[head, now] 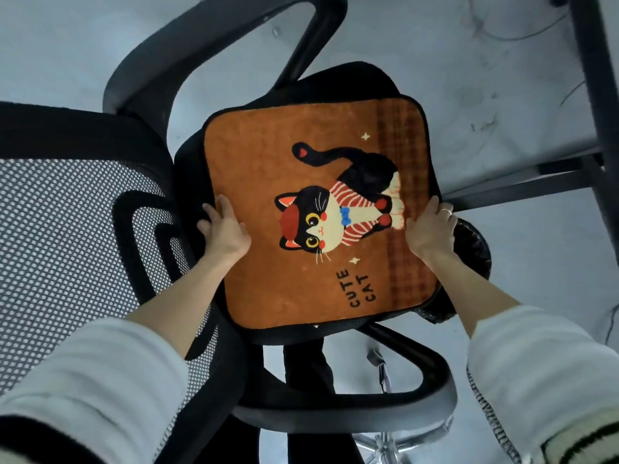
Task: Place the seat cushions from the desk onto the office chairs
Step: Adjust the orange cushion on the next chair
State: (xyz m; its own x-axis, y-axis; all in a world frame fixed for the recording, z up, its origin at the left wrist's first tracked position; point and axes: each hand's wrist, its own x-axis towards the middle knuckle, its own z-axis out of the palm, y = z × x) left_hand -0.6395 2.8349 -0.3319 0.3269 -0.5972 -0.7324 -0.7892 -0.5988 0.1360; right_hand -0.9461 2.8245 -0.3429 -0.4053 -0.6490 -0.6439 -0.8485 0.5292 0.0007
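Observation:
An orange seat cushion (268,155) printed with a black cat and the words "CUTE CAT" lies flat on the seat of a black office chair (338,78). My left hand (223,229) holds the cushion's edge nearest the mesh backrest (67,236), thumb on top and fingers curled around the rim. My right hand (430,231) grips the opposite edge by the plaid strip, fingers wrapped over it, a ring on one finger. The cushion covers almost the whole seat.
Black armrests curve at the top (214,45) and at the bottom (385,406) of the chair. A dark desk frame (596,95) stands at the right over grey floor. A black bin (472,249) sits behind my right hand. The chrome chair base (385,443) shows below.

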